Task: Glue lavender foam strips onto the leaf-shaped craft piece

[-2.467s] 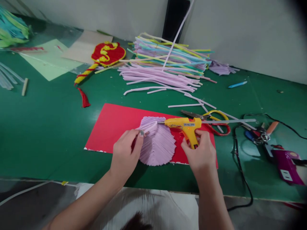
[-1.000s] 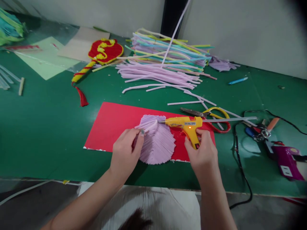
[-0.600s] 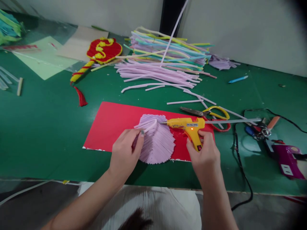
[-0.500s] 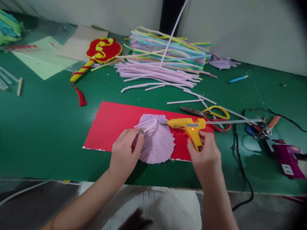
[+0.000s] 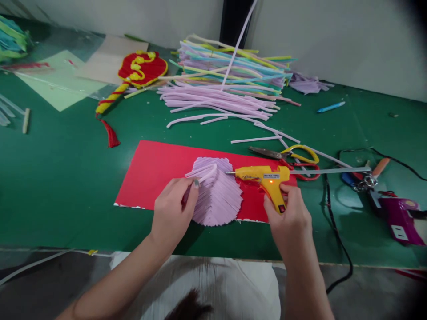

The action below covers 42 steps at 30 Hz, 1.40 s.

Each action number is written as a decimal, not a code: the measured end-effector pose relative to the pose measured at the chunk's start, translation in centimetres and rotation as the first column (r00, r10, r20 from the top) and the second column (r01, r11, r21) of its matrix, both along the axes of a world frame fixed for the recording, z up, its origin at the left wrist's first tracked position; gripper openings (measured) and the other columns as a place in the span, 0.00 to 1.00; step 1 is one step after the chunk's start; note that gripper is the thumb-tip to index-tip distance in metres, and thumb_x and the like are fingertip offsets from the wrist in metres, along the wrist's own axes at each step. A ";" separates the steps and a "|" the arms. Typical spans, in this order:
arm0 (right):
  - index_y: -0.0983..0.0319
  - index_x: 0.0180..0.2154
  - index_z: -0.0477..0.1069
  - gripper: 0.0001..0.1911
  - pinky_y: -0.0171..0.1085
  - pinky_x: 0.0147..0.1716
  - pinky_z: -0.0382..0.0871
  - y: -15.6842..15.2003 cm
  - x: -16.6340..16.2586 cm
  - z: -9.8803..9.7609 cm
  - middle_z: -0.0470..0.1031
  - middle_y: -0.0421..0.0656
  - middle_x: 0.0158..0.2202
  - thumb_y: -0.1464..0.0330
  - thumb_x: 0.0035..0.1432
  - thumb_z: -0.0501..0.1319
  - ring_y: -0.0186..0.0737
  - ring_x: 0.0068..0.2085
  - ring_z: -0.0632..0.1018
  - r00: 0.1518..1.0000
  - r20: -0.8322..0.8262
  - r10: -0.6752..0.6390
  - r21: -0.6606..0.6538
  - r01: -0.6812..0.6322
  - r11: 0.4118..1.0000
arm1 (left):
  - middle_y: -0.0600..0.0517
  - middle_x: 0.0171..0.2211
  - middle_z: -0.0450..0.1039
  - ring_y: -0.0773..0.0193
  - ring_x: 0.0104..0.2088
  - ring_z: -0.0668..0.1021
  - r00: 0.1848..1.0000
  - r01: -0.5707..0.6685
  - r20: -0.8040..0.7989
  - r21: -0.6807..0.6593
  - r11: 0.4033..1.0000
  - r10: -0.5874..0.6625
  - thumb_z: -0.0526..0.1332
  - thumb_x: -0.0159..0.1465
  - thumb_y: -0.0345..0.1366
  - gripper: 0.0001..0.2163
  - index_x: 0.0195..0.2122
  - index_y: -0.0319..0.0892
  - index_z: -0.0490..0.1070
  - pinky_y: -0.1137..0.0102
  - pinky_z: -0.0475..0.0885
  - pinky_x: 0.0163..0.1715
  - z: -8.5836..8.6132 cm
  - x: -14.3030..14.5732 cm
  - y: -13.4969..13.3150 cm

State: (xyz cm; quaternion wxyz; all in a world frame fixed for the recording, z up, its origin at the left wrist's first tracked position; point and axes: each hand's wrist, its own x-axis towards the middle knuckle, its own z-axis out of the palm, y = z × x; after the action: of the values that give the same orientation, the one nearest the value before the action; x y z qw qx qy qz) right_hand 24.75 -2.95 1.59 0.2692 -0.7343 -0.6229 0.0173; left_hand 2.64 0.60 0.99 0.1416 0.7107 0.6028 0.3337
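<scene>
A yellow hot glue gun (image 5: 263, 173) is gripped in my right hand (image 5: 290, 211), its orange light lit and a clear glue stick (image 5: 330, 170) jutting from its back. The nozzle points left over a lilac leaf-shaped piece (image 5: 220, 200) made of pipe cleaners laid in slanting rows. My left hand (image 5: 175, 204) is closed at that piece's left edge, pinching a lilac pipe cleaner (image 5: 203, 174) whose far end lies near the upper middle. The fingers hide part of the strip. Beneath the piece lies a red sheet of card (image 5: 153, 173) on the green table (image 5: 66, 186).
Scissors (image 5: 300, 155) lie behind the glue gun. Piles of lilac pipe cleaners (image 5: 216, 100) and mixed colours (image 5: 233, 66) stretch along the back. A red and yellow fan (image 5: 142, 71) rests at back left. A blue pen (image 5: 331, 107), keys (image 5: 367, 181) and black cord (image 5: 333, 226) are at right.
My right hand has drawn the glue gun slightly to the right, its nozzle farther from the pinched strip's end. My left hand keeps its pinch nearly in place. The whole view has shifted slightly.
</scene>
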 end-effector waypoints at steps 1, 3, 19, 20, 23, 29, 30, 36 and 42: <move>0.62 0.42 0.62 0.11 0.38 0.33 0.71 0.0 0.1 0.0 0.71 0.46 0.36 0.68 0.57 0.56 0.42 0.37 0.75 1.000 -0.003 -0.004 -0.004 0.004 1.000 | 0.52 0.31 0.74 0.66 0.33 0.76 1.000 0.000 -0.007 0.003 1.000 0.000 0.53 0.67 0.34 0.08 0.34 0.41 0.70 0.73 0.69 0.34 0.0 0.0 0.0; 0.62 0.42 0.62 0.11 0.38 0.33 0.71 -0.1 0.1 -0.1 0.71 0.46 0.36 0.68 0.57 0.56 0.42 0.37 0.75 1.000 -0.003 -0.004 -0.011 0.004 1.000 | 0.52 0.30 0.74 0.66 0.33 0.76 1.000 -0.002 -0.019 0.007 1.000 0.002 0.53 0.67 0.35 0.08 0.34 0.41 0.70 0.73 0.69 0.34 0.0 0.0 0.0; 0.62 0.43 0.62 0.11 0.40 0.34 0.71 -1.1 0.5 0.3 0.72 0.48 0.37 0.68 0.58 0.55 0.44 0.38 0.75 0.999 0.008 -0.046 -0.046 0.046 0.998 | 0.52 0.31 0.75 0.64 0.33 0.77 0.999 -0.018 -0.038 -0.009 1.000 0.017 0.52 0.67 0.36 0.10 0.33 0.42 0.71 0.71 0.70 0.33 0.2 0.0 0.0; 0.62 0.43 0.62 0.11 0.40 0.34 0.70 -1.2 0.5 0.3 0.72 0.48 0.37 0.68 0.58 0.55 0.44 0.38 0.75 0.999 0.010 -0.050 -0.052 0.051 0.997 | 0.51 0.31 0.75 0.65 0.33 0.77 0.999 -0.019 -0.040 -0.009 1.000 0.018 0.52 0.67 0.36 0.10 0.33 0.42 0.71 0.71 0.69 0.33 0.2 0.1 0.0; 0.62 0.43 0.62 0.11 0.39 0.33 0.70 -1.3 0.7 0.3 0.72 0.48 0.38 0.67 0.57 0.55 0.44 0.38 0.75 0.998 0.014 -0.067 -0.064 0.067 0.996 | 0.51 0.31 0.75 0.65 0.33 0.77 0.999 -0.021 -0.045 -0.010 1.000 0.021 0.52 0.67 0.36 0.10 0.33 0.42 0.71 0.72 0.69 0.33 0.2 0.1 0.1; 0.62 0.43 0.62 0.12 0.39 0.31 0.69 -1.6 1.0 -0.1 0.73 0.48 0.37 0.66 0.57 0.57 0.43 0.37 0.75 0.996 0.011 -0.090 -0.056 0.090 0.994 | 0.52 0.31 0.75 0.65 0.33 0.77 0.999 -0.015 -0.043 -0.004 1.000 0.015 0.52 0.67 0.36 0.10 0.33 0.41 0.70 0.72 0.69 0.32 0.2 0.1 0.1; 0.62 0.43 0.63 0.12 0.39 0.31 0.69 -1.7 1.0 -0.1 0.73 0.48 0.37 0.65 0.57 0.57 0.43 0.37 0.75 0.996 0.012 -0.092 -0.054 0.092 0.994 | 0.52 0.31 0.75 0.65 0.33 0.77 0.999 -0.012 -0.043 -0.001 1.000 0.012 0.52 0.67 0.36 0.10 0.33 0.41 0.70 0.72 0.69 0.31 0.2 0.1 0.1; 0.62 0.42 0.65 0.16 0.39 0.29 0.68 -2.0 2.0 0.0 0.73 0.47 0.36 0.61 0.53 0.60 0.43 0.34 0.75 0.990 0.045 -0.133 -0.041 0.135 0.990 | 0.51 0.31 0.75 0.64 0.34 0.77 1.000 -0.001 -0.030 -0.005 1.000 0.001 0.52 0.67 0.35 0.09 0.33 0.42 0.70 0.72 0.69 0.33 0.2 0.0 -0.1; 0.63 0.42 0.66 0.24 0.44 0.32 0.69 -1.1 6.1 -0.8 0.70 0.47 0.34 0.53 0.48 0.63 0.47 0.34 0.73 0.955 0.053 -0.291 0.028 0.290 0.957 | 0.51 0.35 0.76 0.63 0.38 0.76 0.998 0.061 -0.023 0.018 0.998 -0.061 0.53 0.66 0.34 0.07 0.38 0.43 0.70 0.68 0.70 0.40 0.5 0.0 -0.3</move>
State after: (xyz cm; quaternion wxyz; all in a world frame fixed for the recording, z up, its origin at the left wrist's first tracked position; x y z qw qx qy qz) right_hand 30.89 -4.04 0.79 0.2584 -0.8153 -0.5158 -0.0497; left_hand 2.63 0.32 1.44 0.1382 0.7337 0.5793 0.3270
